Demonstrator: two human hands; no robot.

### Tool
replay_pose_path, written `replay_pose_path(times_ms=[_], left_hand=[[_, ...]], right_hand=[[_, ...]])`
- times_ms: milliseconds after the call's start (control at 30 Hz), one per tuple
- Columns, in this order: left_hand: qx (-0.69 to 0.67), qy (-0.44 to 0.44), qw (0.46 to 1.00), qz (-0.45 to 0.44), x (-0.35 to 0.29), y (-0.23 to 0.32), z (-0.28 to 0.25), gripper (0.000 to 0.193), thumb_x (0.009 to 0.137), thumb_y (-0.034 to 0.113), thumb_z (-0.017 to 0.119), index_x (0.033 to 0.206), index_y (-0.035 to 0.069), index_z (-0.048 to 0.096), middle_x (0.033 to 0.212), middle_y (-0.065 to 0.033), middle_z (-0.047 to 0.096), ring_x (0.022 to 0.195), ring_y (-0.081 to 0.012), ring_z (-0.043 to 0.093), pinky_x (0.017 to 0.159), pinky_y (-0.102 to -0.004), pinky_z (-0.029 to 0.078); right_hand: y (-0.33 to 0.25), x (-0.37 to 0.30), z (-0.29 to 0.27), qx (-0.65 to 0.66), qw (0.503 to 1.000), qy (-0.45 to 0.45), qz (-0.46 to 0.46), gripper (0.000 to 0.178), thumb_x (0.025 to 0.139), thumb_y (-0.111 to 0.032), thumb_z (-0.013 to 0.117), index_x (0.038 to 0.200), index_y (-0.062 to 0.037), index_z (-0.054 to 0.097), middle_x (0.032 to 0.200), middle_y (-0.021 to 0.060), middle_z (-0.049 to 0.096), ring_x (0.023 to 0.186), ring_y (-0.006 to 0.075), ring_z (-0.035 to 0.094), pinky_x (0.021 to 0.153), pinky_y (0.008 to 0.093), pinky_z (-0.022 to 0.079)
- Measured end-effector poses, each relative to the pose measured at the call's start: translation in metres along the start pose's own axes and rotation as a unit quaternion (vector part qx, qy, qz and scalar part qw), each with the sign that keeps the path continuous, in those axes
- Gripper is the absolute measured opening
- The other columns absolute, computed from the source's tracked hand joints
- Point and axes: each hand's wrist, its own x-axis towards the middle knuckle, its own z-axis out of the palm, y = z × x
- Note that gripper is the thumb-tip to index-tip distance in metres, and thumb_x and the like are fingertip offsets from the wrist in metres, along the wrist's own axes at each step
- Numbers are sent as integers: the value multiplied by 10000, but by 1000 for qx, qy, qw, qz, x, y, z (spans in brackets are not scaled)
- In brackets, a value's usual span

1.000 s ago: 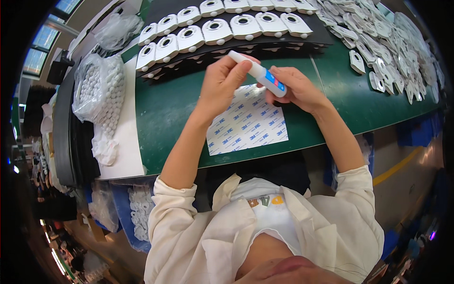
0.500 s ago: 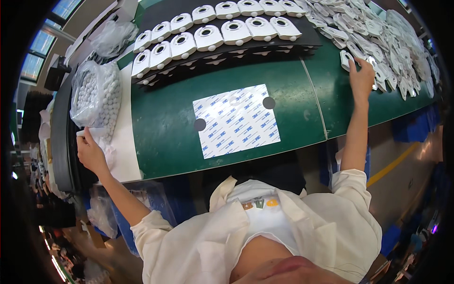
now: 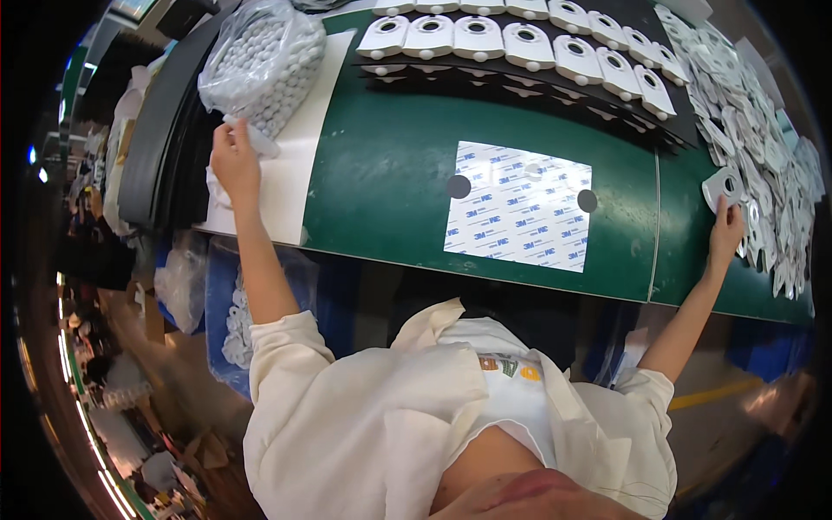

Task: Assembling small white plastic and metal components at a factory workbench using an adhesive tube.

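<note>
A: Nearest us, our right hand (image 3: 726, 232) pinches a flat white plastic plate with a round hole (image 3: 721, 184), fingers closed on its lower edge, lifted just off the heap of loose white plates (image 3: 771, 147) lying beyond and to the outer side of the hand.

B: We judge the plate light, stiff and smooth, best gripped by its rim. Its long axis runs away from the fingertips, tilted slightly inward; the hole sits toward the far end.

A: Our left hand (image 3: 232, 163) is farther out, fingers closed on a small white piece (image 3: 251, 134) at the mouth of the clear plastic bag of small white round parts (image 3: 260, 56), just beyond the knuckles.

B: That bag will be soft, slippery and shifting. Inward of both hands lies the white adhesive sheet with printed backing (image 3: 520, 206) on the green mat (image 3: 381, 173).
</note>
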Motion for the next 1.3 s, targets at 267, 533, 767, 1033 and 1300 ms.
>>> replay_pose_path(times_ms=[267,533,767,1033,1300], left_hand=[[-64,-19,997,-32,-27,6,-8,365,845,289,613,1026,-7,500,658,-87,589,647,-188,553,618,-313,420],[-219,123,967,-31,-25,59,-28,450,825,167,580,1164,-25,355,860,-81,526,671,-136,524,590,-243,438],[-658,-502,505,-247,-68,199,19,359,810,82,495,1145,-10,403,817,-55,483,514,-58,378,431,-192,281],[-589,-591,492,-248,-101,241,58,308,903,179,495,1151,12,418,833,-46,505,491,-29,336,423,-174,261],[-591,-543,529,-276,-100,230,68,346,891,342,543,1055,40,501,709,-5,525,473,-21,308,414,-174,239]], right_hand=[[-67,-18,5,177,969,148,-89,216,833,-116,645,980,32,588,818,4,577,758,66,525,705,186,419],[-196,-96,38,396,883,-235,-87,164,864,-44,555,1024,-8,562,895,26,599,834,84,552,750,218,425],[-231,-125,77,432,798,-414,-67,179,880,-57,530,1054,-17,520,892,21,579,812,71,532,717,217,431],[-226,-137,83,421,818,-387,-57,139,884,-49,524,1019,-22,511,871,3,572,785,49,516,694,188,422],[-232,-134,80,341,850,-384,-116,127,868,-25,532,995,-23,518,844,17,573,753,52,522,682,200,435]])
